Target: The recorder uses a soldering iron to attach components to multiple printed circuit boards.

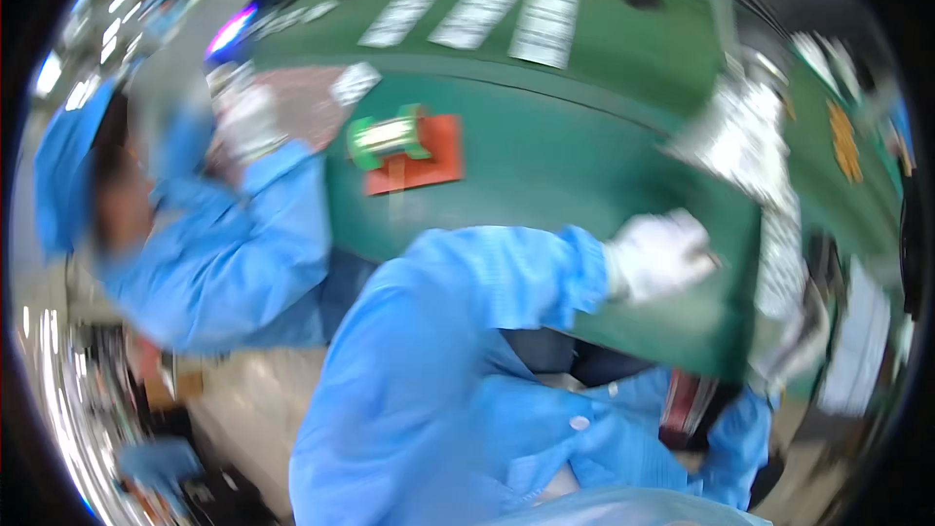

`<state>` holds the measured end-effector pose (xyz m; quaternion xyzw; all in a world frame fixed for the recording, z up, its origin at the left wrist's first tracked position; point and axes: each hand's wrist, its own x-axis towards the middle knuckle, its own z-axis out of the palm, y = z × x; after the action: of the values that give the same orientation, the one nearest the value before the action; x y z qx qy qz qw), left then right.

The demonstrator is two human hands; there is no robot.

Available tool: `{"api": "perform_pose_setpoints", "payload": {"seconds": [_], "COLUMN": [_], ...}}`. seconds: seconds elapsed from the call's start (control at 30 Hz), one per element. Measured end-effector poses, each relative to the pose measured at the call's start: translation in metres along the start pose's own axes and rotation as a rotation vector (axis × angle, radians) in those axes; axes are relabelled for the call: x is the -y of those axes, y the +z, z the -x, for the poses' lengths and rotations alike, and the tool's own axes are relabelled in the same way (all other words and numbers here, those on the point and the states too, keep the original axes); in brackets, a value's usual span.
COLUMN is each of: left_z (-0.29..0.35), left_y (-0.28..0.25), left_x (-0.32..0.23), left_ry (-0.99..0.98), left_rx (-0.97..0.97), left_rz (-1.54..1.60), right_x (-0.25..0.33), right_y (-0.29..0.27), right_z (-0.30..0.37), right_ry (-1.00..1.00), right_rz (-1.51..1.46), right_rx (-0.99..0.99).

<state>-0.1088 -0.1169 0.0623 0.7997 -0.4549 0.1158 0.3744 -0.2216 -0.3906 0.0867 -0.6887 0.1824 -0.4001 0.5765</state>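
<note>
My left hand [660, 255], in a white glove, is over the green tabletop with its fingers curled in. A small brownish spot shows at its fingertips; I cannot make out what, if anything, they hold. My right hand [797, 339], also gloved, is smeared by motion at the table's right edge. It is close to the lower end of a crinkled silvery strip [779, 263], and whether it touches the strip is unclear. Above that strip lies a shiny silver bag [732, 131]. Blue sleeves cover both my arms.
A green tape dispenser [390, 136] stands on a red-orange block [440, 161] left on the green table [545, 151]. At the left sits a co-worker in blue [224, 253], a gloved hand [248, 117] near a pinkish sheet [307, 97]. White label sheets [475, 13] lie beyond.
</note>
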Motion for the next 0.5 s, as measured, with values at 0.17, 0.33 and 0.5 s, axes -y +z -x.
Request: {"api": "perform_pose_setpoints", "payload": {"seconds": [0.17,0.33,0.5], "left_z": [-0.004,0.004,0.035], "left_y": [-0.016,-0.039,-0.067], "left_x": [0.000,-0.014,0.028], "left_ry": [-0.416,-0.426,-0.402], "left_rx": [0.176,0.354,0.168], "left_rz": [-0.027,-0.286,-0.250], "right_x": [0.000,0.023,0.021], "right_y": [0.033,0.045,0.047], "right_z": [0.086,0.043,0.008], "right_ry": [-0.020,-0.843,-0.837], "right_rz": [0.102,0.524,0.650], "right_rx": [0.416,0.516,0.421]}}
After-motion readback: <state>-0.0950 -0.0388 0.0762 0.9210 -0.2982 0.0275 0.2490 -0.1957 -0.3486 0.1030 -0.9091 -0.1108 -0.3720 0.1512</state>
